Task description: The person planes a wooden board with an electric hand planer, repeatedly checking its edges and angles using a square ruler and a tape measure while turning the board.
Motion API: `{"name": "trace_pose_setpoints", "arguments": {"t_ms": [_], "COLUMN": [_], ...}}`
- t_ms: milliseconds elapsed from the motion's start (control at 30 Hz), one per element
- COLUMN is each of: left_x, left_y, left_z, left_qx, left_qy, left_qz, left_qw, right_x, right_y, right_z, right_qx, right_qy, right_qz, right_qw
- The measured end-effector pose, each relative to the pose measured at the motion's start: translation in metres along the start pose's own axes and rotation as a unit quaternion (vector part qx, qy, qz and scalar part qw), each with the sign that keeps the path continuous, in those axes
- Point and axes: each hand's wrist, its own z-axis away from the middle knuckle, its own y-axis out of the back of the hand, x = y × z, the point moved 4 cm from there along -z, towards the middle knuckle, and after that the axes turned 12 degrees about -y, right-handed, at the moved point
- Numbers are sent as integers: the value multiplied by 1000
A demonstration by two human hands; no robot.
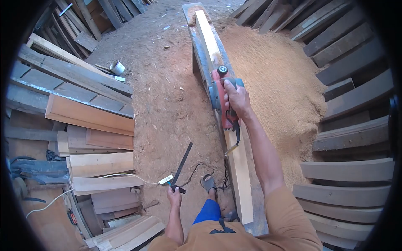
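My right hand [238,99] is wrapped round the handle of a red and teal electric planer [226,120], which sits on a long squared wooden beam [239,175]. The beam lies lengthwise on a narrow bench [195,39], running away from my body. A black cord [238,133] leaves the back of the planer. Lower left, my left hand [174,198] grips a dark try square [183,161] by its corner end, with the long blade pointing up and away. The square is held apart from the beam.
A pale power strip [166,179] with a white cable lies by the square, near my sandalled foot [207,183]. Sawdust [272,83] is heaped right of the bench. Stacked boards [343,194] line the right side; more planks [90,115] and a white bucket [117,67] are left.
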Motion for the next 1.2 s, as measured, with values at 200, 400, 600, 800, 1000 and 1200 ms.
{"name": "trace_pose_setpoints", "arguments": {"t_ms": [200, 400, 600, 800, 1000, 1200], "left_x": [5, 12, 21, 11, 20, 45], "left_y": [-4, -1, -12, -30, -41, -30], "left_z": [-9, -1, 4, 1, -4, -5], "left_qx": [14, 7, -37, -74, -61, -60], "left_qy": [25, 27, 24, 10, 5, -53], "left_qz": [10, -2, -19, -35, -51, -49], "left_qw": [1000, 1000, 999, 997, 997, 996], "right_x": [-49, -24, 66, 132, 77, -19], "right_y": [-14, -6, 41, 56, 34, 20], "right_z": [-114, -102, 127, 264, 151, -20], "right_qx": [-13, -45, -79, -96, -38, -11], "right_qy": [10, -30, -63, -124, -63, 2], "right_qz": [-44, -91, -49, -81, -75, 1], "right_qw": [999, 994, 994, 984, 994, 1000]}}
